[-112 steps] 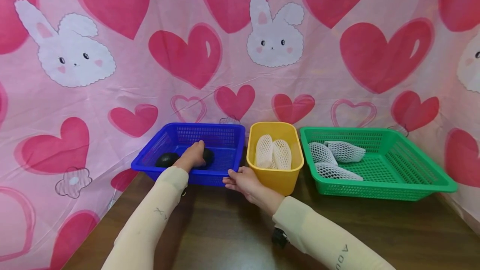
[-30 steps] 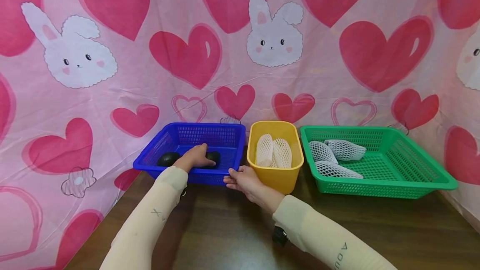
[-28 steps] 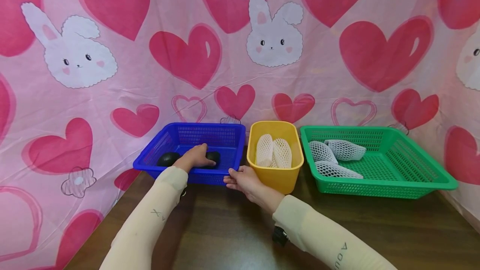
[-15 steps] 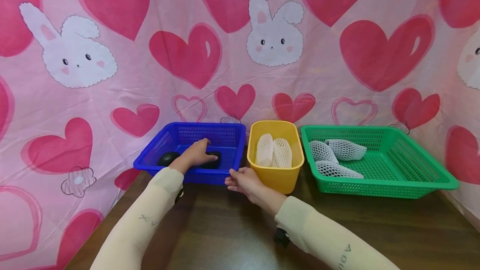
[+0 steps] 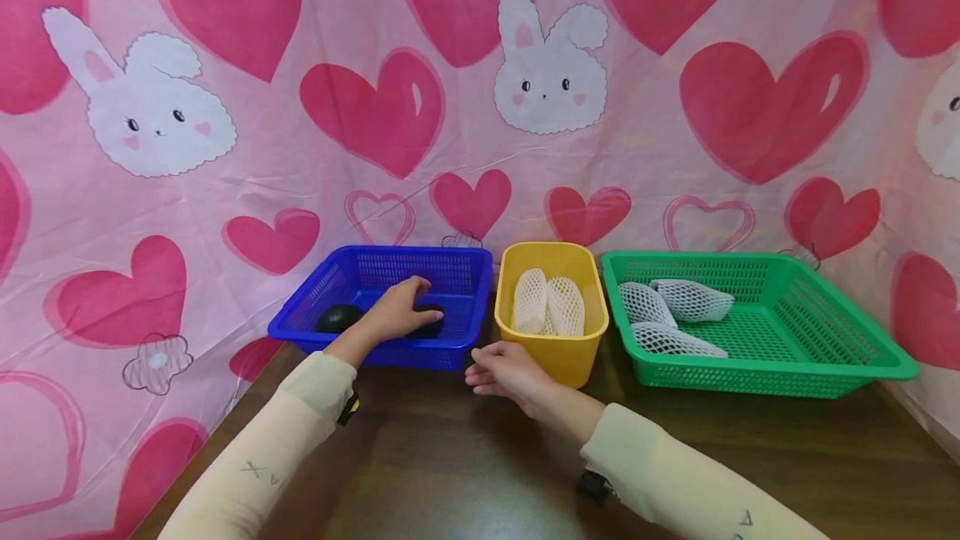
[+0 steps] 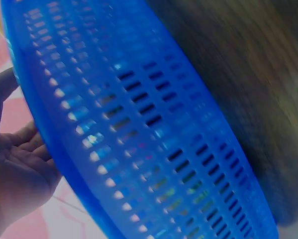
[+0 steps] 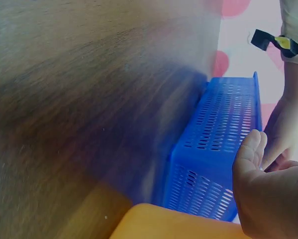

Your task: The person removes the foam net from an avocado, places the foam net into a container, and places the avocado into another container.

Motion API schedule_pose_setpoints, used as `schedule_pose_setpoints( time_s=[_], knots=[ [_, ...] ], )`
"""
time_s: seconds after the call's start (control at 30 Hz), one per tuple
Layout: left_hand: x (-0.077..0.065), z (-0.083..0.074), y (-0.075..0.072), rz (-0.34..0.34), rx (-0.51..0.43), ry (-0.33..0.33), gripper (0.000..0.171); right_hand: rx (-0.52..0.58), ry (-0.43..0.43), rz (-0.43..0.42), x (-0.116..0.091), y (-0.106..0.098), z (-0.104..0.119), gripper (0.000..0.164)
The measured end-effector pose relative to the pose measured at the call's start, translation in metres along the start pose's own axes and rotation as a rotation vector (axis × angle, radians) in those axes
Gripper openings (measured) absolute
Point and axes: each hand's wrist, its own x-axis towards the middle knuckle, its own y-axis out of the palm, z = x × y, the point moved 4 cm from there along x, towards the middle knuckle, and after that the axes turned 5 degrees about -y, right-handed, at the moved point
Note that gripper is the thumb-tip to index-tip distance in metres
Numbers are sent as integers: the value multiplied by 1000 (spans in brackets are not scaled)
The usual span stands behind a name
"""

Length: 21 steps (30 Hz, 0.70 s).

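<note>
My left hand (image 5: 393,315) hovers over the near side of the blue basket (image 5: 465,290), thumb and fingers spread apart. Just under its thumb lies a dark, oval fruit like an avocado (image 5: 429,325), partly hidden by the hand. A second dark avocado-like fruit (image 5: 339,318) lies farther left in the basket. The left wrist view shows the hand (image 6: 24,169) beyond the basket's rim, fingers loosely bent with nothing visible in them. My right hand (image 5: 513,375) is off the basket's front right corner, in front of the yellow bin (image 5: 551,348), its fingers together and holding nothing.
Inside the yellow bin stand several white foam net sleeves (image 5: 529,302). A green basket (image 5: 765,377) to the right holds three net-wrapped items (image 5: 692,300). All three containers stand on a brown wooden table (image 5: 450,457) against a pink heart-patterned cloth (image 5: 465,148).
My left hand has loosened from the right-hand fruit and drawn up off it. My right hand has let go of the blue basket's rim and pulled back to the right.
</note>
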Motion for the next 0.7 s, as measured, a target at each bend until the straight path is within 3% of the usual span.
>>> schedule_pose_setpoints(
  time_s=[0.13, 0.37, 0.57, 0.7],
  knots=[
    [-8, -12, 0, -21, -49, 24, 55, -59, -12, 23, -11, -6, 8, 26],
    [-22, -31, 2, -48, -109, 50, 36, -181, -50, 35, -30, -24, 29, 26],
    [-36, -52, 11, 35, -156, 122, 25, -270, -92, 41, -42, -49, 51, 26],
    [-43, -64, 16, 60, -166, 125, 27, -331, -107, 22, -49, -68, 65, 32]
  ],
)
